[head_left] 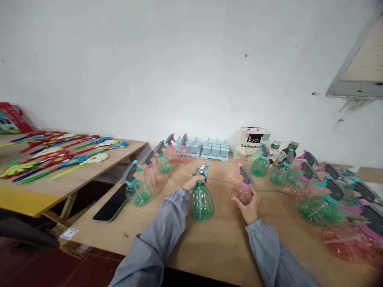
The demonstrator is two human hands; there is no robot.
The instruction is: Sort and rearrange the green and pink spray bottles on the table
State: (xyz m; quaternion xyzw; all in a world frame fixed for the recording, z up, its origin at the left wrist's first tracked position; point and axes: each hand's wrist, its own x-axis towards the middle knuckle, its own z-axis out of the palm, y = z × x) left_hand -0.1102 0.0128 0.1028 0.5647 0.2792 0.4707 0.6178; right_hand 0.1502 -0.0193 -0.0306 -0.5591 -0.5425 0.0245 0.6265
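Observation:
A green spray bottle (202,203) stands upright on the wooden table (221,243) in front of me. My left hand (194,183) is closed around its grey and teal spray head. To its right stands a pink spray bottle (241,192) with a grey and pink head. My right hand (249,206) wraps around that bottle's lower right side. Both my arms are in grey sleeves.
Several green and pink spray bottles stand in a row at left (138,190) and crowd the right side (321,207). A black phone (111,204) lies at the table's left edge. Blue ice moulds (215,150) and a white box (250,143) sit by the wall. Colourful hand clappers (56,153) cover the left table.

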